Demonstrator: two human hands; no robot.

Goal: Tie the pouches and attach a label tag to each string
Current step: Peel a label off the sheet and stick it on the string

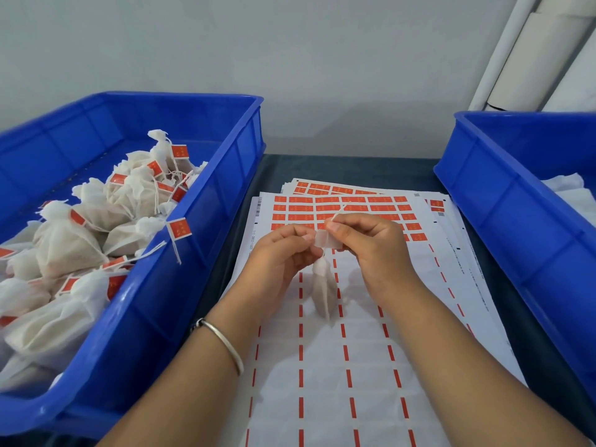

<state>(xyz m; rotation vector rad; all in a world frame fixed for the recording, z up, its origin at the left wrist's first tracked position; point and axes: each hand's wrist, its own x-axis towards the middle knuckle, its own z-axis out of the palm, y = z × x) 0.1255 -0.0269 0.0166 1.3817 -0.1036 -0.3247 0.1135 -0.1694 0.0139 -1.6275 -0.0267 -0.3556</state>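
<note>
Both forearms reached in from the bottom edge, a metal bangle (222,343) on the left wrist. Above the label sheets, the left hand (283,253) had its fingers curled and pinched the near edge of a pale label tag (325,240), while the right hand (364,240) pinched the tag's other side between thumb and fingertips. A white string (337,212) ran up out of that pinch, and a filled pouch (324,291) hung below the hands, clear of the paper. My judgement: the tag was being folded onto this pouch's string, so this one was tied but not yet labelled.

Beneath lay the top sheet (354,350), most of it stripped to red dashes, with only a few rows of red labels (335,208) left at its far end. More sheets showed under it.

In the left blue bin (200,221) sat a heap of finished pouches (96,221) with red tags. At the edge of view, the right blue bin (503,195) held white material (571,188), probably pouches still to do; how many I could not tell.
</note>
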